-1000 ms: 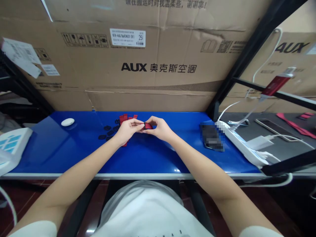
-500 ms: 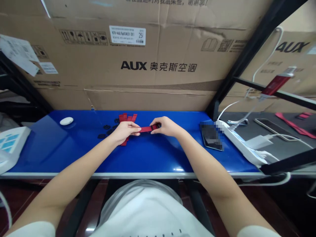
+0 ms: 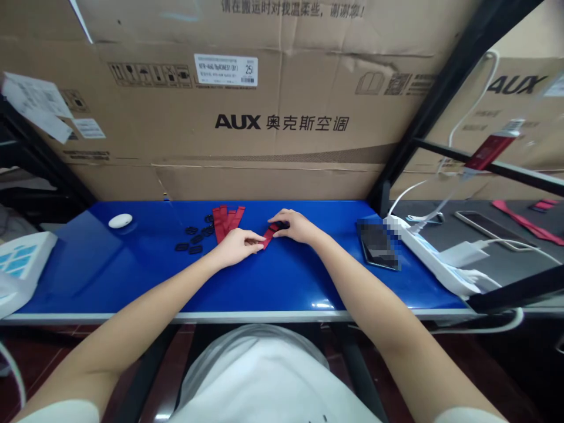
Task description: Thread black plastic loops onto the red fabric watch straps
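Between my hands is a short red strap [image 3: 269, 235] with a dark buckle at its upper right end, mostly covered by my fingers. My left hand [image 3: 241, 245] pinches the strap's lower left end. The fingers of my right hand [image 3: 294, 226] are closed on the strap at the buckle. Several red straps [image 3: 225, 220] lie fanned out on the blue table just beyond my left hand. Several black buckles [image 3: 195, 239] are scattered to the left of these straps.
A phone [image 3: 378, 244] and a white power strip [image 3: 434, 258] with cables lie on the right of the blue table [image 3: 145, 276]. A white oval object [image 3: 120, 221] and a white device [image 3: 22, 264] are at left. A large cardboard box [image 3: 247, 158] stands behind.
My left hand has moved slightly right and nearer to me, tilting the held strap down to the left. More of the loose red straps and black buckles now shows.
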`<state>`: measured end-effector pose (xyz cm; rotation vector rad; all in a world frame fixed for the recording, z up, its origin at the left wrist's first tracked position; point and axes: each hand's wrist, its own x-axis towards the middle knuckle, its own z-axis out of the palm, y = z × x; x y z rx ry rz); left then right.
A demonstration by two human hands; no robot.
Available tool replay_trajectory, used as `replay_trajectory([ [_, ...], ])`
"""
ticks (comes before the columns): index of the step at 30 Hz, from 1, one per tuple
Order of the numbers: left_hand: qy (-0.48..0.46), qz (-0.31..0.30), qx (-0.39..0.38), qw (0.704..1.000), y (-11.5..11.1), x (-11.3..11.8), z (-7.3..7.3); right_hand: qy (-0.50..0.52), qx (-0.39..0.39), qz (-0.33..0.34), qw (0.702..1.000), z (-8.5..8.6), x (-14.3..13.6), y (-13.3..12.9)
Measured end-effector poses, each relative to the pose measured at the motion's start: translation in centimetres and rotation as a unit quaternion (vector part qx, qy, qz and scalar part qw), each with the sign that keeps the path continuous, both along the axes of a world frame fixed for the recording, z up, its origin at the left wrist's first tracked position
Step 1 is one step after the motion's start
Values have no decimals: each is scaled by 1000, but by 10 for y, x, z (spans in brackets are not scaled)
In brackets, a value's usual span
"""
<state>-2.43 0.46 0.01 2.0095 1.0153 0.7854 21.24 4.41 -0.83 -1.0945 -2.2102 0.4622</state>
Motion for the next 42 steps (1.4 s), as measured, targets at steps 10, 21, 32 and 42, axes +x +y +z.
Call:
replay_trajectory([
  [10,170,-29,259,950,13,15,-14,-156,-20,-81,984,-12,-1,-7],
  [21,396,81,270,874,8,7,-17,-218,-36,-136,966,-14,-14,-44],
  [32,407,85,182,891,11,1,-18,-231,-47,-139,962,-11,-16,-45],
  [42,402,86,184,893,12,0,-19,-226,-51,-139,963,-9,-17,-44],
])
